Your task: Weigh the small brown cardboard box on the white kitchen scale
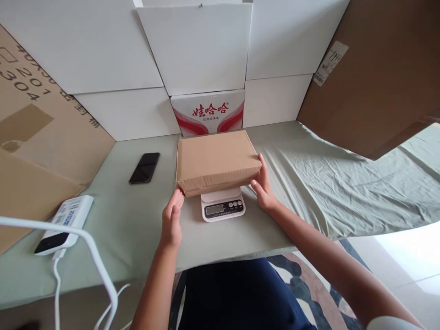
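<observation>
Surface: table draped in a creased pale green cloth, backed by a wall of white cardboard panels.

Surroundings: large brown corrugated cardboard sheet with black printed numbers leaning at far left; second brown cardboard sheet with a white label leaning at far right. White carton with red lettering and red swooshes standing against the back panels, directly behind the parcel. Black smartphone lying flat, left of the parcel, apart from it. White power bank with a dark end near the left edge, a white cable trailing down from it.

Main item: flat rectangular brown cardboard box, closed, resting on a small white digital kitchen scale; only the scale's front display strip shows beneath it.

Hands: left hand, fingers extended, flat against the box's near left corner. Right hand, fingers extended upward, pressed along the box's right edge. Neither hand is clenched; both steady the box from the sides.
</observation>
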Motion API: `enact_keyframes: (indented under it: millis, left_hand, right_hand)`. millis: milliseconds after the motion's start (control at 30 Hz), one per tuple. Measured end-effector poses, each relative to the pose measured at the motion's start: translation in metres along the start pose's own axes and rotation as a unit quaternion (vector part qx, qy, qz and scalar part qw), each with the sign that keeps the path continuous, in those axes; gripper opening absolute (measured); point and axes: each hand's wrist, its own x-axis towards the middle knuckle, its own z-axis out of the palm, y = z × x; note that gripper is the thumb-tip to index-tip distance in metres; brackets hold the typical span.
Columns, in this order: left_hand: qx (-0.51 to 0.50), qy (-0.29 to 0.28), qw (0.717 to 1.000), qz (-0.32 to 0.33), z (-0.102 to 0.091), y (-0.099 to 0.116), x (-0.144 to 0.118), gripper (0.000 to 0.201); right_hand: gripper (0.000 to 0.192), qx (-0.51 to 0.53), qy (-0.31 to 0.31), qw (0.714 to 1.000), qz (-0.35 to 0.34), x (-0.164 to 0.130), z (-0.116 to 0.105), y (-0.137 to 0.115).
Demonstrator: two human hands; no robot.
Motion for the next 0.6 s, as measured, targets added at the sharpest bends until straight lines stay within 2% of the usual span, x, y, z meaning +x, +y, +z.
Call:
enact_keyframes:
  millis: [133,600]
  left_hand:
    - [-0.004,0.014,1.0,0.001,-0.0007,-0.001,-0.0042,0.085]
    - [0.025,0.032,0.999,0.006,-0.0068,-0.0053,-0.0037,0.084]
  right_hand:
    - [0.083,0.035,0.016,0.999,-0.003,-0.0061,0.0015,-0.005]
    - [0.077,0.018,0.043,0.999,-0.001,-0.0026,0.0023,-0.0097]
